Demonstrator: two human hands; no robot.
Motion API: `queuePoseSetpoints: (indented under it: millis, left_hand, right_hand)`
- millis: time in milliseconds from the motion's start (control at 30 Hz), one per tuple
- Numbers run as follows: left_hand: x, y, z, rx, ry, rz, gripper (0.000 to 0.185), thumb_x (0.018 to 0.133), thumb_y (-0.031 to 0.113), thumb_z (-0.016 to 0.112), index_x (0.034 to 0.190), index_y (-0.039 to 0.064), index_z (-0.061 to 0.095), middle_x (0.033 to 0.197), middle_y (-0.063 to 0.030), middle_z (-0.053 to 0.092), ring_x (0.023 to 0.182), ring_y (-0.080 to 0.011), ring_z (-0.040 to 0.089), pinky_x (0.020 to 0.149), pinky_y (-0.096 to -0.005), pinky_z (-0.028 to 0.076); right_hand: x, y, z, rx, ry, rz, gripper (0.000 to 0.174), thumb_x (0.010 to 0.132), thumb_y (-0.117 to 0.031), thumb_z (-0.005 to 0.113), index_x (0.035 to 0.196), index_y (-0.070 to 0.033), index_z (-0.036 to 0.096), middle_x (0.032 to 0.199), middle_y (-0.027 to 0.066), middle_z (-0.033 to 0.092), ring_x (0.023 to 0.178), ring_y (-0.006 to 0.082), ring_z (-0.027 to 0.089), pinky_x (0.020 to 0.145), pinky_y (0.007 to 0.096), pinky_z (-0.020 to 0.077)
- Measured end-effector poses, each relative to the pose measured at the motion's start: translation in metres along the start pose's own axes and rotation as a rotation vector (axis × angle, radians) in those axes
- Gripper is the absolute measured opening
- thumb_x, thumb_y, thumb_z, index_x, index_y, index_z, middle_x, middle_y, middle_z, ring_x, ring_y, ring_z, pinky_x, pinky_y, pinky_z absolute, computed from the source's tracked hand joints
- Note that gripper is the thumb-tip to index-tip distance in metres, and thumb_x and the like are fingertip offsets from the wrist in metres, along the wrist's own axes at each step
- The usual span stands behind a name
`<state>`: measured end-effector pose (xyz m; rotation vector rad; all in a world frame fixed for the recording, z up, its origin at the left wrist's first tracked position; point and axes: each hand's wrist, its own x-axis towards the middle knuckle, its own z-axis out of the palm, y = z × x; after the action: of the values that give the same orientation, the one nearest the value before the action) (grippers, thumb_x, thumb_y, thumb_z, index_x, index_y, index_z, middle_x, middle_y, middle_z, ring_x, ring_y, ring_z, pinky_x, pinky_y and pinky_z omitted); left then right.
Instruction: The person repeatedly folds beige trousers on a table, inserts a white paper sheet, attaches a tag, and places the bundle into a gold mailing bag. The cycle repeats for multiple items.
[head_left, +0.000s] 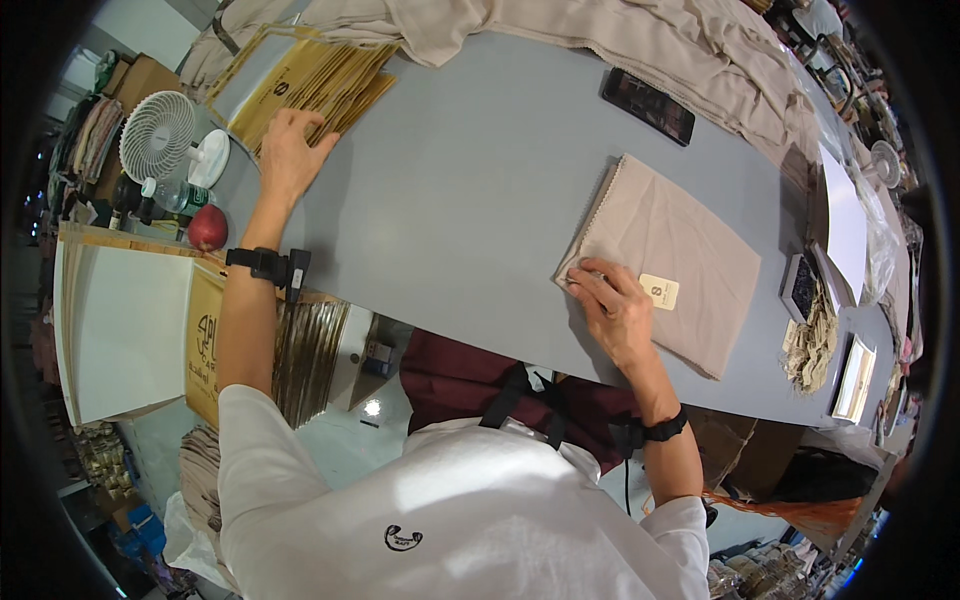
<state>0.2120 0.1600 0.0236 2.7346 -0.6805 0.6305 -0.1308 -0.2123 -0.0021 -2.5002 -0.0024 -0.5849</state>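
Note:
At the far left of the grey table, my left hand (292, 154) rests at the near edge of a stack of gold and clear plastic packaging bags (262, 82), its fingers bent and apart. Whether it grips a bag I cannot tell. My right hand (619, 311) is on the near left corner of a folded beige cloth (682, 225), with thumb and fingers pinched together at its edge. A small cream tag (660, 292) bearing a logo lies on the cloth, just right of my right hand.
Unfolded beige cloth (645, 37) runs along the far edge, with a smartphone (648, 106) in front. A white fan (157, 139), a plastic bottle (176, 195) and a red fruit (208, 227) stand at left. Tags with strings (810, 349) lie at right.

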Motion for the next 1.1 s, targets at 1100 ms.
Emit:
queuePoseSetpoints:
  millis: [1100]
  left_hand:
    - [-0.130, 0.195, -0.016, -0.851, -0.430, -0.322, 0.014, 0.092, 0.009, 0.073, 0.101, -0.002, 0.075, 0.078, -0.0105, 0.071, 0.064, -0.0145, 0.066, 0.061, -0.0302, 0.051]
  right_hand:
    - [0.045, -0.061, 0.070, -0.073, -0.004, -0.332, 0.028, 0.092, -0.017, 0.069, 0.115, -0.003, 0.068, 0.115, 0.0105, 0.066, 0.112, 0.0273, 0.062, 0.107, 0.0443, 0.0451]
